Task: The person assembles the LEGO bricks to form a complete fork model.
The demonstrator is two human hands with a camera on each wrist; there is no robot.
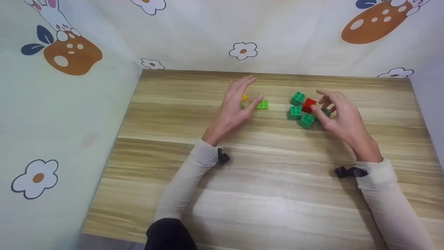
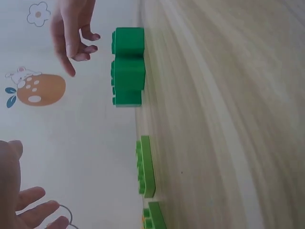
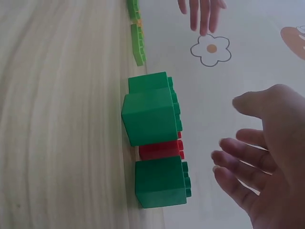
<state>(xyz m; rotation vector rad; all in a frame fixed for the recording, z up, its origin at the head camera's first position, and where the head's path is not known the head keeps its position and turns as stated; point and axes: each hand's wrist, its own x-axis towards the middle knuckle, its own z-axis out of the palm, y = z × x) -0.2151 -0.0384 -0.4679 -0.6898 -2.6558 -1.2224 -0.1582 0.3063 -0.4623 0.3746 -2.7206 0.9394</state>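
My left hand (image 1: 233, 106) hovers over a light green flat brick (image 1: 263, 104) and a yellow piece (image 1: 244, 97), fingers extended and holding nothing; it partly hides what lies below. To the right, my right hand (image 1: 343, 114) hangs with loosely bent fingers above a group of blocks. That group has a red block (image 1: 308, 105) with several green blocks (image 1: 295, 112) around it; one more green block (image 1: 325, 112) is partly covered by the right hand. In the right wrist view, a gap separates the right hand (image 3: 271, 148) from the green block (image 3: 161, 182) and its neighbours.
All the bricks lie on a wood-grain table (image 1: 277, 180), towards its back edge. A pale wall covering (image 1: 194, 38) with flower and rabbit prints rises behind, with another pale wall (image 1: 69, 121) at the left. Dark wrist straps (image 1: 352, 172) sit at both cuffs.
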